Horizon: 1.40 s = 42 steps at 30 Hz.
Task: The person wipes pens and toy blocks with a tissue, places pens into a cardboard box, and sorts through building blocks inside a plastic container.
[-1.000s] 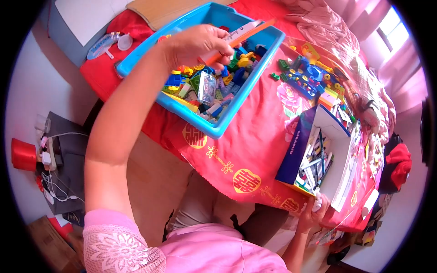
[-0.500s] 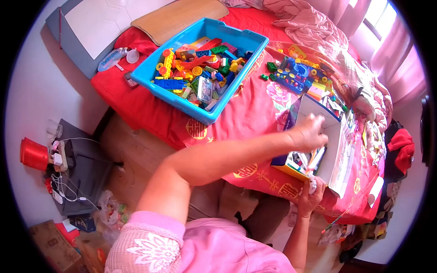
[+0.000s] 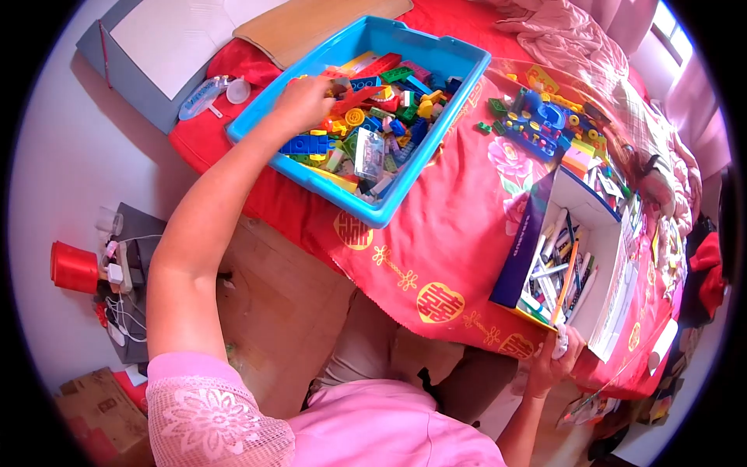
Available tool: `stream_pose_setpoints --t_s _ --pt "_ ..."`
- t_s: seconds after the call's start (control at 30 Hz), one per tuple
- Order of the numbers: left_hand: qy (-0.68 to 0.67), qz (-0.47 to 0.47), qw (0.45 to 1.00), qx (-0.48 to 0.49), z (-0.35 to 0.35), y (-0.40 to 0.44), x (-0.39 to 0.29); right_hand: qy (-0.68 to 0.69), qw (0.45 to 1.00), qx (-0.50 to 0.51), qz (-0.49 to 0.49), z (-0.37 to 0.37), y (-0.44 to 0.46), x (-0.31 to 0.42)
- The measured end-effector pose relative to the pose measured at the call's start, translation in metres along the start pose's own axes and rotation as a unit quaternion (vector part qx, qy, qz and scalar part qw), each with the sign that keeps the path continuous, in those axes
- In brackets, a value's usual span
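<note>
My left hand (image 3: pixel 305 101) is inside the blue plastic bin (image 3: pixel 376 215), over its left end. Its fingers are curled down among the toy bricks (image 3: pixel 366 117), and what they grip, if anything, is hidden. At the near edge of an open cardboard box (image 3: pixel 523 249), my right hand (image 3: pixel 556 364) is closed round a crumpled white wad (image 3: pixel 561 341), perhaps tissue or cloth. Inside that box lie several pens and markers (image 3: pixel 556 261), along with an orange pencil (image 3: pixel 567 282).
A red patterned bedspread (image 3: pixel 443 233) covers the bed. Behind the box lie a blue toy set (image 3: pixel 537 124) and loose pieces. A brown board (image 3: pixel 311 27) lies beyond the bin. A red container (image 3: pixel 75 266) and a power strip stand at left.
My left hand has swung from above the cardboard box to the left, down into the blue bin. The right hand stays at the box's near edge. The view has shifted slightly.
</note>
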<state>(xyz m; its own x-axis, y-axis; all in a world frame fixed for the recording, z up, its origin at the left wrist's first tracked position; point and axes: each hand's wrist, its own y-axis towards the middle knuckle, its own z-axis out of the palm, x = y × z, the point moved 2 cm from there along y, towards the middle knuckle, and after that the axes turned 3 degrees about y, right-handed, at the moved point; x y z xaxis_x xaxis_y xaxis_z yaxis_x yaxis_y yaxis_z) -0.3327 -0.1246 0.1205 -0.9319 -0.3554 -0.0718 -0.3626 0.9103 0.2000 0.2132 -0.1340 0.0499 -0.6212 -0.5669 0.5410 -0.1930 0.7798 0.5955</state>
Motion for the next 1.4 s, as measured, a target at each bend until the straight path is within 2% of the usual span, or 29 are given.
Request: stream_pose_setpoints --t_s 0.07,0.13,0.23,0.33,0.4,0.43,0.47,0.5,0.53,0.57,0.67,0.7,0.8,0.83,0.93,1.0,1.03,1.13,1.17,1.2,1.27,1.33,1.37,1.4 --pt "-0.03 0.119 0.992 -0.04 0.016 0.011 -0.026 -0.007 1.0 0.006 -0.003 0.001 0.0 -0.001" --pt "0.019 0.11 0.992 0.05 0.018 0.015 -0.061 0.01 1.0 0.007 0.019 0.002 -0.003 -0.006" --pt "-0.013 0.192 0.981 0.004 0.03 0.028 -0.088 0.002 1.0 0.003 0.021 0.003 -0.005 -0.01" --pt "-0.11 0.183 0.975 -0.056 0.024 0.035 -0.098 -0.006 0.999 0.003 0.032 0.003 -0.006 -0.013" --pt "-0.081 0.164 0.963 -0.2 0.019 0.051 -0.072 -0.003 0.999 0.009 0.038 0.002 -0.008 -0.015" --pt "-0.112 0.079 0.967 -0.216 0.008 0.049 -0.055 -0.001 0.999 0.012 0.041 0.001 -0.008 -0.015" --pt "-0.075 0.012 0.972 -0.223 0.006 0.05 -0.029 -0.009 0.999 0.017 0.038 0.001 -0.007 -0.014" --pt "-0.101 0.009 0.963 -0.251 0.004 0.047 0.001 -0.015 0.999 0.021 0.035 0.001 -0.007 -0.013" --pt "-0.075 -0.052 0.989 -0.117 -0.002 0.046 0.028 -0.022 0.999 0.024 0.033 0.001 -0.006 -0.011" --pt "-0.082 -0.101 0.989 -0.064 -0.012 0.031 0.033 -0.03 0.999 0.024 0.027 0.001 -0.004 -0.01" --pt "-0.027 -0.122 0.992 0.005 -0.006 0.019 0.056 -0.033 0.998 0.013 0.044 0.002 -0.008 -0.016" --pt "0.0 -0.08 0.996 0.031 -0.008 0.016 0.052 -0.031 0.999 0.016 0.039 0.002 -0.008 -0.016" --pt "0.07 -0.129 0.987 0.068 -0.007 0.014 0.056 -0.027 0.999 0.025 0.031 -0.002 -0.008 -0.015" --pt "0.061 -0.141 0.979 0.134 0.0 0.017 0.058 -0.024 0.999 0.032 0.032 -0.003 -0.009 -0.016" --pt "-0.058 -0.121 0.989 0.062 0.014 0.018 0.043 -0.02 0.999 0.029 0.019 -0.001 -0.009 -0.02" --pt "-0.275 -0.167 0.942 0.098 0.009 0.008 0.008 -0.012 1.0 0.017 0.016 0.003 -0.007 -0.019" --pt "-0.315 -0.164 0.914 0.195 0.001 0.006 -0.008 -0.006 1.0 0.011 0.02 0.003 -0.007 -0.018" --pt "-0.376 -0.089 0.876 0.288 -0.021 0.008 -0.019 0.004 0.999 0.012 0.031 0.0 -0.008 -0.016" --pt "-0.408 -0.081 0.871 0.262 -0.031 0.013 -0.012 0.009 0.999 0.016 0.033 0.0 -0.008 -0.016" --pt "-0.412 -0.12 0.892 0.144 -0.03 0.021 0.001 0.005 0.999 0.015 0.031 0.001 -0.008 -0.016" --pt "-0.301 -0.166 0.928 0.14 -0.013 0.035 0.04 -0.003 1.0 0.013 0.024 0.001 -0.007 -0.016" --pt "-0.138 -0.24 0.925 0.261 0.015 0.035 0.053 -0.025 0.999 0.011 0.019 0.001 -0.007 -0.016" --pt "-0.105 -0.237 0.924 0.28 0.026 0.028 0.051 -0.036 0.999 0.009 0.018 0.002 -0.007 -0.016" --pt "-0.076 -0.187 0.945 0.258 0.039 0.025 0.048 -0.035 0.999 0.009 0.018 0.003 -0.007 -0.016"
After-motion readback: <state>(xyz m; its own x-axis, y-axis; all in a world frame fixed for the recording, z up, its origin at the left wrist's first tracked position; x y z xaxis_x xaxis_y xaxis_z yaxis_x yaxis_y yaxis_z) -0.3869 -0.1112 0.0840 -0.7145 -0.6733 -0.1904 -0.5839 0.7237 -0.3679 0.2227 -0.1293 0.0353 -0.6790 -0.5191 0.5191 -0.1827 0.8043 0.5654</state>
